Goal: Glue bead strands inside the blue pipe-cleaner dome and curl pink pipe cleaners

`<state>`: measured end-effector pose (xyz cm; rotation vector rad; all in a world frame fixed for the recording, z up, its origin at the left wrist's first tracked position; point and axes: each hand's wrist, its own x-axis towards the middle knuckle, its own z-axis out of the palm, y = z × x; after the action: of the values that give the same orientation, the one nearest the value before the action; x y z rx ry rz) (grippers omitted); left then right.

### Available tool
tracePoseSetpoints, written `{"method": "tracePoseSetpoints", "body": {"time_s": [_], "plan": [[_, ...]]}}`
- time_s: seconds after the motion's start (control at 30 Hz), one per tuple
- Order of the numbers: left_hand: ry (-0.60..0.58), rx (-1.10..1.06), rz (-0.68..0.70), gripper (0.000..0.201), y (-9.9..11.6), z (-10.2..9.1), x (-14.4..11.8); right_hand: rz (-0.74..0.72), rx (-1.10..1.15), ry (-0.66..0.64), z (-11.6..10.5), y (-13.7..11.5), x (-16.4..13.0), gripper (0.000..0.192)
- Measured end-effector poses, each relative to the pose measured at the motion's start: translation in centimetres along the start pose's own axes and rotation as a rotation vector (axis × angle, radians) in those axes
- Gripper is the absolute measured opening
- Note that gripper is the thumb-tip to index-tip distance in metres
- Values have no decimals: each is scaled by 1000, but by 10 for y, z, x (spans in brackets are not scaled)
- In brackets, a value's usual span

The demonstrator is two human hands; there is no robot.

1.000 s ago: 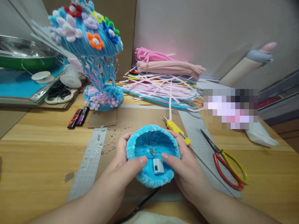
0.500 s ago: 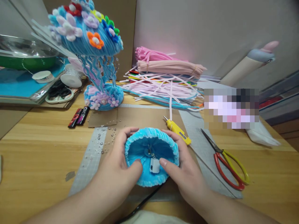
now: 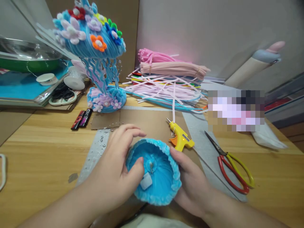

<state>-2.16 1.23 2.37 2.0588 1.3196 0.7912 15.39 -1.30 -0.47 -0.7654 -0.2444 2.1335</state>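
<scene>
Both hands are clamped on a blue fuzzy dome (image 3: 156, 177), a bowl-shaped shell of wound chenille stems, held just above the cardboard sheet (image 3: 147, 122) at the near middle of the wooden table (image 3: 35, 152). The dome's open mouth faces up toward the camera, tipped slightly toward 4 o'clock; its rim reads as an oval whose long axis runs from about 10 o'clock to 4 o'clock. Inside, near the centre, sits a small metal fitting, and a little white plastic block (image 3: 146, 182) lies just beside it at 7 o'clock.

The left hand (image 3: 114, 167) grips the rim at the dome's 9 o'clock side, its thumb hooked inside and pressing just by the white block, its fingers reaching over the far edge. The right hand (image 3: 192, 183) cups the outer wall at 3 to 4 o'clock, its thumb on the rim.

From the dome, a yellow glue gun (image 3: 181, 139) lies near at 1 o'clock, nozzle pointing to 11 o'clock. Red-and-yellow scissors (image 3: 231, 169) lie at 3 o'clock, well apart, blades pointing to 10 o'clock. A finished blue mushroom-shaped ornament with flowers (image 3: 99, 57) stands at 11 o'clock, and a heap of pink chenille stems (image 3: 168, 79) lies at 12 to 1 o'clock. Two lighters (image 3: 81, 119) lie at 10 o'clock.
</scene>
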Motion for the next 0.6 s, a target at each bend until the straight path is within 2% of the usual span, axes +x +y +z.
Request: {"method": "tracePoseSetpoints", "body": {"time_s": [0.07, 0.17, 0.27, 0.37, 0.6], "plan": [[10, 164, 66, 26, 4, -1, 0, -40, 9, 2, -1, 3, 1, 37], [-40, 323, 102, 12, 7, 4, -2, -108, -9, -43, -2, 7, 0, 35], [-57, 382, 100, 11, 7, 11, -4, -174, -24, -81, -2, 12, -3, 36], [-9, 429, 96, 10, 6, 15, -6, -205, -54, -107, -4, 19, -6, 44], [44, 435, 74, 7, 8, 24, -10, -192, -93, -113, -5, 23, -6, 50]]}}
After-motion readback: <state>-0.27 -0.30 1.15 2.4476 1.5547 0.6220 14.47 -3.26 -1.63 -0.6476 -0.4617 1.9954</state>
